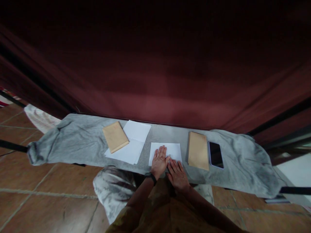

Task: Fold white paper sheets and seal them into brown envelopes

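Note:
A white sheet of paper, seemingly folded, lies in front of me on the grey cloth. My left hand rests flat on it with the fingers stretched out and a dark band on the wrist. My right hand lies open on the near edge of the same paper, its fingers pointing away from me. The two hands almost meet at the thumbs. To the right of the paper is a stack of brown envelopes. Left of it are larger white sheets, with a brown envelope on top of them.
A phone lies face up, right of the brown stack. Grey cloth covers the narrow bench and hangs in folds at both ends. A dark red curtain rises behind it. Brown floor tiles show below.

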Available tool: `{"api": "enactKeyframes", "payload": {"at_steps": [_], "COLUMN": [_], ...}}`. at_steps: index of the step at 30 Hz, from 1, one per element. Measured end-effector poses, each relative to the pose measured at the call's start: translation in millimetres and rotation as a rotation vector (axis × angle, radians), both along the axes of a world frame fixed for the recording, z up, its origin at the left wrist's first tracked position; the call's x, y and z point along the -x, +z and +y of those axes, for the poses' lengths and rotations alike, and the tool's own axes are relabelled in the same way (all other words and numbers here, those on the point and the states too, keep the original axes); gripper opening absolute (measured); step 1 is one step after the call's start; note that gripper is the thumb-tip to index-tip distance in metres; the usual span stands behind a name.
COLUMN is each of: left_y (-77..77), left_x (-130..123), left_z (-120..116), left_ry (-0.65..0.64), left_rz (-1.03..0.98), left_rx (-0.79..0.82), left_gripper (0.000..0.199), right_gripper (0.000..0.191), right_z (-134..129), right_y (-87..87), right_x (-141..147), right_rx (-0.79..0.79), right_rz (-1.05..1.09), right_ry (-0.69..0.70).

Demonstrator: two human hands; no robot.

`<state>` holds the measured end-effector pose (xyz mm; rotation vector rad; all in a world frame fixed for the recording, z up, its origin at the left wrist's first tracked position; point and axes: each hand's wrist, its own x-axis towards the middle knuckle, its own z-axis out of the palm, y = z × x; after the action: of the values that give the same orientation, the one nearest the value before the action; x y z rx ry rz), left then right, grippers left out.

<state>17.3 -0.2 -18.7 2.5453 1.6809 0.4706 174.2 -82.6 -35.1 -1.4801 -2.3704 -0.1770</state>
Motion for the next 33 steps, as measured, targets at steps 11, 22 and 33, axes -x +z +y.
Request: {"api": "enactKeyframes", "payload": {"at_steps": [11, 22, 33], "left_y": [-3.6, -3.4, 2.8], "left_x": [24.6, 41.5, 23.3], "left_z": [10.9, 1.3, -42.2], "left_ry": [0.135, 0.195, -0.055], "left_rz": [-0.023, -0.019, 0.028], "left_rx": [-0.039, -0.071, -0.028], "left_gripper": [0.062, 0.061, 0.056], "right_gripper": [0.06, 0.069, 0.06], "right_z": [-10.1, -23.4, -19.6], "right_y": [7.7, 7.1, 16.6], "right_x": [-3.5, -16.8, -20.0], "right_rx": [0.06, 0.021, 0.073], "right_rz": [0.02, 0.003, 0.059], "right_ry": [-0.078, -0.103, -0.08]}}
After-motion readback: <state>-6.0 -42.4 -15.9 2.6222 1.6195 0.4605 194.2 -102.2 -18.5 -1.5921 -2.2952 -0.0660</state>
